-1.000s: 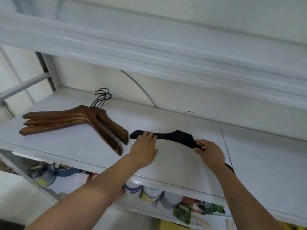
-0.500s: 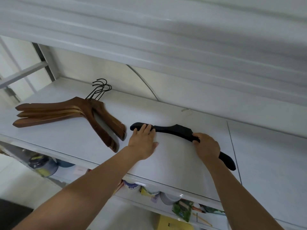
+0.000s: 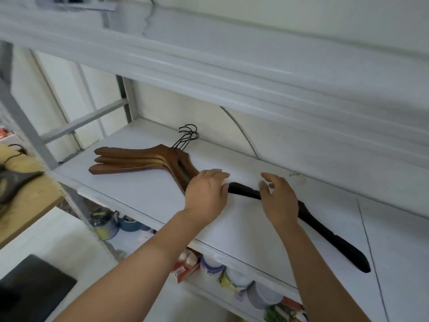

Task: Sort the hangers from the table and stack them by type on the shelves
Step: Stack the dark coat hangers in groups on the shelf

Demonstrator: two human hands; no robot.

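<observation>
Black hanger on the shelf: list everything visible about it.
The black hanger is matte, with a broad curved body whose material cannot be told. It lies flat on the white shelf, running from the centre toward the right front edge, to the right of the brown wooden hangers. The left hand covers its left end. The right hand covers its middle with fingers spread, contact unclear. Its hook is not clearly visible.

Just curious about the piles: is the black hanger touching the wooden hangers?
Cannot tell: in the head view the left hand hides where the black hanger and wooden hangers would meet.
</observation>
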